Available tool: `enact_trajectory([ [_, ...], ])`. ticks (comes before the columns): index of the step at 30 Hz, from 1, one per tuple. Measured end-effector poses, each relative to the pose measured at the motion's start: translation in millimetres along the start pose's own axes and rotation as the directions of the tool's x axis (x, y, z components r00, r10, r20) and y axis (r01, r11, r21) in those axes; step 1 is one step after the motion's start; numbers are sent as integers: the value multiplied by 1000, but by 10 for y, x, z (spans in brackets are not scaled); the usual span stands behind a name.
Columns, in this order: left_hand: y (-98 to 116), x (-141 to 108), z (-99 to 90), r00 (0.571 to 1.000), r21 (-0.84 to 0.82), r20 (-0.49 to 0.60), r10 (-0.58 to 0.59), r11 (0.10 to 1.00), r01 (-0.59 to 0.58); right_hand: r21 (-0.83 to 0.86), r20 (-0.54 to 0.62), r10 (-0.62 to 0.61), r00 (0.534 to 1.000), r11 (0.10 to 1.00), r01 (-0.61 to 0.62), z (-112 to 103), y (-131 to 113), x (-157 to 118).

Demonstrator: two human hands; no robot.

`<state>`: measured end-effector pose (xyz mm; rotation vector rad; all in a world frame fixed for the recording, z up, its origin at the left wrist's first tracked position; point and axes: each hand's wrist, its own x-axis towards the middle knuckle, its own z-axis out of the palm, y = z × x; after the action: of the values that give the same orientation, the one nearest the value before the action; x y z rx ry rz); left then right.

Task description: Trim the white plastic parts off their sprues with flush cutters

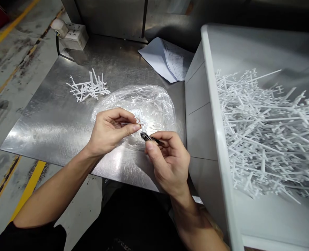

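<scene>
My left hand [112,129] pinches a small white plastic sprue [138,116] with short branches between thumb and fingertips. Just to the right, my right hand [170,157] is closed around a small dark nail clipper [149,137], its jaws pointing up and left, close to the lower end of the sprue. From this view I cannot tell whether the jaws touch the plastic. Beneath both hands a clear plastic bag [159,101] lies spread on the metal table [46,122]. Small white bits at the sprue are too fine to make out.
A loose pile of white sprues [88,87] lies at the table's back left. On the right stands a large grey bin [209,104] holding many more sprues [269,139]. Folded paper [167,59] and a power socket block [75,36] sit along the back.
</scene>
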<state>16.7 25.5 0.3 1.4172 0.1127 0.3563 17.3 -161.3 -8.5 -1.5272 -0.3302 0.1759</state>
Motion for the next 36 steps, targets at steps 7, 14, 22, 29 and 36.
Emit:
enact_trajectory([
  [7, -9, -23, -31, 998, 11, 27, 63, 998, -63, -4, 19, -24, 1000, 1000, 24, -3, 4, -13],
  [14, -58, -20, -75, 997, -5, 53, -56, 998, 56, 42, 19, 47, 999, 998, -48, 3, -6, 30],
  [22, -113, 18, -82, 984, 43, 21, -176, 984, 174, 255, 40, 268, 963, 929, -269, 33, 24, 129],
  [29, -45, 4, -14, 994, 7, 2, -105, 994, 105, 292, -69, 205, 976, 940, -177, -37, 87, 125],
  [36, -21, -56, 1, 990, -96, 136, -43, 994, 56, 258, -158, 91, 983, 965, -48, -32, 88, 108],
])
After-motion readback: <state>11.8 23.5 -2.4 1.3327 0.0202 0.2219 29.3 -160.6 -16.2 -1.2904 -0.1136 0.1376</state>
